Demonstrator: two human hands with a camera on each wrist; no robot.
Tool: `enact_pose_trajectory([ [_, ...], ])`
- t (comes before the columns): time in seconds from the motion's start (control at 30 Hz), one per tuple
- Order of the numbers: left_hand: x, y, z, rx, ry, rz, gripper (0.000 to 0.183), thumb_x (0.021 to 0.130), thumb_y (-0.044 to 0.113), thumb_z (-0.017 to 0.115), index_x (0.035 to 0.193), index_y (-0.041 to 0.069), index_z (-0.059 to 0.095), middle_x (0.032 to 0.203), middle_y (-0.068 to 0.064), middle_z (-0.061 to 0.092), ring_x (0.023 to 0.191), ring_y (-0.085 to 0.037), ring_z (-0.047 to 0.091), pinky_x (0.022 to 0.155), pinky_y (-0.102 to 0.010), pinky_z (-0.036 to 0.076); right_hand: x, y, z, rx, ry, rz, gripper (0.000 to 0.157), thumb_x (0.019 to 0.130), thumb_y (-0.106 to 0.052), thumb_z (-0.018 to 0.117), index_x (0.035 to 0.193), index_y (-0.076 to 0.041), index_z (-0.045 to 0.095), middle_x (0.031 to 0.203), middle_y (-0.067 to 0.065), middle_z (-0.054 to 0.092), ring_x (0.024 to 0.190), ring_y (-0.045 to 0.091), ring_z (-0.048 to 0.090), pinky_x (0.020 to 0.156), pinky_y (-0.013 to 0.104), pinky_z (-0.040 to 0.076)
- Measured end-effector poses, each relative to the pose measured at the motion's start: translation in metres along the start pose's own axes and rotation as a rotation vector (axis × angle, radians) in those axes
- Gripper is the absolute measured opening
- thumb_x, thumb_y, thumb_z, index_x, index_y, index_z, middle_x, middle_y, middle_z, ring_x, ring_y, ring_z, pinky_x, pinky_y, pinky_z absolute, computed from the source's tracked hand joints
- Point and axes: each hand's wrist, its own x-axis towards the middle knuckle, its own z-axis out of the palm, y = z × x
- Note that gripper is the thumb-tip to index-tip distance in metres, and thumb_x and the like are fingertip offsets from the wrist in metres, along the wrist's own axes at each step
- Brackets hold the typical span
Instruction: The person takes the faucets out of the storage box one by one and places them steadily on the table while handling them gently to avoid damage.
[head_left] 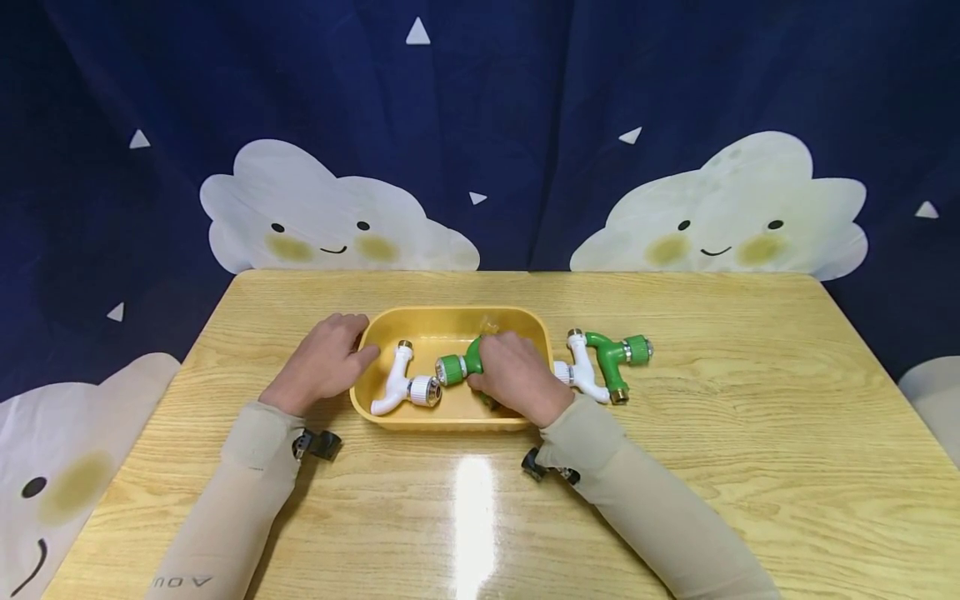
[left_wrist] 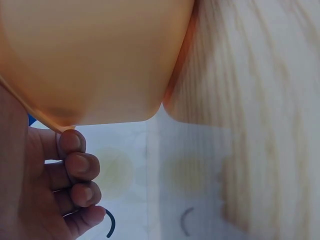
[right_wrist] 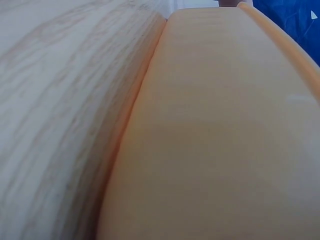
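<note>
A yellow plastic basin [head_left: 427,323] stands on the wooden table. My left hand [head_left: 321,360] grips its left rim; in the left wrist view the curled fingers [left_wrist: 82,166] show at the edge of the basin [left_wrist: 100,65]. Inside, a white faucet [head_left: 398,379] with a ribbed white knob lies at the left. My right hand [head_left: 521,375] reaches into the basin's right half and holds a green faucet [head_left: 453,369], its knob pointing left and most of its body covered by the hand. The right wrist view shows only the basin's outer wall [right_wrist: 210,125], with the right hand hidden.
Just right of the basin, a second white faucet [head_left: 582,371] lies on the table, partly hidden by the basin and right hand. Beside it lies another green faucet [head_left: 610,357] with a brass end. A dark blue curtain [head_left: 517,100] with clouds hangs behind the table [head_left: 750,400].
</note>
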Motion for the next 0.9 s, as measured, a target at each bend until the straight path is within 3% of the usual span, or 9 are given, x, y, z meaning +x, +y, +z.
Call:
enact_pose_trajectory([
  [0.9,-0.0005,-0.0001,0.0004,0.006,-0.004,-0.003,0.020,0.097,0.024,0.053,0.080,0.013,0.051,0.075,-0.006,0.046,0.078,-0.025,0.045,0.071,-0.035,0.034,-0.0015,0.0005,-0.0014,-0.011,-0.011,-0.015,0.037,0.089,-0.018,0.080,0.065,-0.016,0.052,0.064,-0.002,0.045,0.058,0.014,0.046,0.051,0.026,0.036],
])
